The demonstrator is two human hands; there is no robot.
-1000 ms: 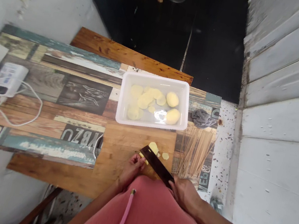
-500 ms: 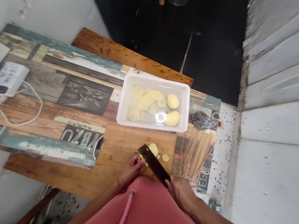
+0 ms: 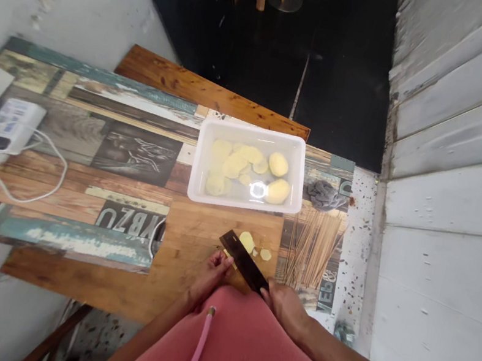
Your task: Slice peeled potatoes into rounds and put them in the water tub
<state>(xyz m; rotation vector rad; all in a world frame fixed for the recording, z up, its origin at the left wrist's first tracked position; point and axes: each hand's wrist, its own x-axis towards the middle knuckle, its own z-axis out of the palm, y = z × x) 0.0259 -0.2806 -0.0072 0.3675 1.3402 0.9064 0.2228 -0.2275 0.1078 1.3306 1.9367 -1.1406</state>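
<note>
My right hand [image 3: 287,304] is closed round the handle of a dark, wide-bladed knife [image 3: 245,261], which slants up and left over the wooden cutting board [image 3: 195,228]. Fingers of my left hand [image 3: 215,268] pinch a piece of potato [image 3: 230,257] against the near side of the blade; most of that piece is hidden. Beyond the blade lie a round potato slice [image 3: 247,242], a smaller slice [image 3: 265,254] and little scraps. Behind the board stands a white plastic tub [image 3: 194,194] of water with potato slices [image 3: 235,165] and two peeled potatoes [image 3: 278,164] in it.
Thin wooden skewers [image 3: 313,249] lie right of the board, with a grey cloth [image 3: 326,195] behind them. At the left of the patterned table [image 3: 70,169] are a white power strip [image 3: 17,125] and a looped white cable [image 3: 63,177]. A white wall [image 3: 450,261] rises on the right.
The knife has shifted slightly up and to the left, together with my right hand. My left hand keeps its place on the potato piece.
</note>
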